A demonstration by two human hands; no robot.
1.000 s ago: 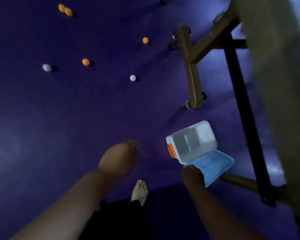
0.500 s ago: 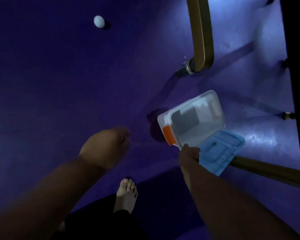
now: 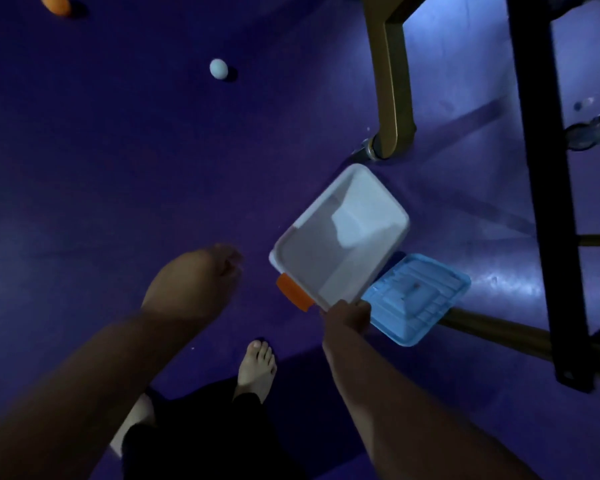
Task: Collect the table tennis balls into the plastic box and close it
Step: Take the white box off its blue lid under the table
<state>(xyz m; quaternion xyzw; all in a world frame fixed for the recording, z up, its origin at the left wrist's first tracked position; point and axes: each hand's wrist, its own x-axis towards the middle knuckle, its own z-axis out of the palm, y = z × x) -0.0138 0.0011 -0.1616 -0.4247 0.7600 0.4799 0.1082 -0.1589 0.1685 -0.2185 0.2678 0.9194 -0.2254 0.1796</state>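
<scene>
Right hand (image 3: 347, 315) fingers pinch empty plastic box (image 3: 340, 233) rim. White ball (image 3: 218, 68) lies ahead-left, nearer left hand (image 3: 196, 280); left fingers curled, blurred.

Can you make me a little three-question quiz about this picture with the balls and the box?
1. True or false: the plastic box already has balls inside it.
2. Which hand grips the box at its near rim? A) left hand B) right hand C) neither
3. Fill in: the ball nearest the box, lying on the purple floor, is the ____ ball; an orange ball lies farther away at the top edge.

Key
1. False. The box looks empty, and its blue lid hangs open beside it.
2. B. The left hand is curled, blurred, and touches nothing that shows.
3. White.
</scene>
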